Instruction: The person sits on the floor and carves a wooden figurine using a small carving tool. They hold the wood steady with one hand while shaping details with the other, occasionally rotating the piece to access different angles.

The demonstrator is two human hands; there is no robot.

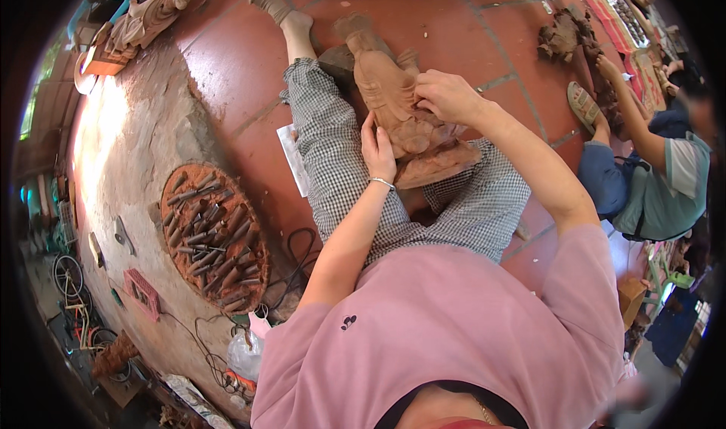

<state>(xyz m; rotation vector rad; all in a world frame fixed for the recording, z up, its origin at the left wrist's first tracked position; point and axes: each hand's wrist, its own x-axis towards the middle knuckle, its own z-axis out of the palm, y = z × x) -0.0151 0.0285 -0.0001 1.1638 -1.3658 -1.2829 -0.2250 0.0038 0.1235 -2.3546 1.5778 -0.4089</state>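
A brown carved wooden figure (382,88) lies tilted across my lap, its broad base (439,164) toward me and its narrow end away over the floor. My left hand (378,150) grips the figure's left side near the base, with fingers pressed along the wood. On the opposite side, my right hand (446,96) is closed in a pinch against the carving. Whatever it may hold is hidden by the fingers. A dark block (338,64) sits beneath the far part of the figure, beside my leg.
To the left, a round tray (168,194) holds many chisels among reddish shavings. Cables (299,240) lie near it, with a pink basket (142,294) further left. Another person (650,164) sits at the right by a dark carving (566,37). Another carved figure (147,22) lies at far left.
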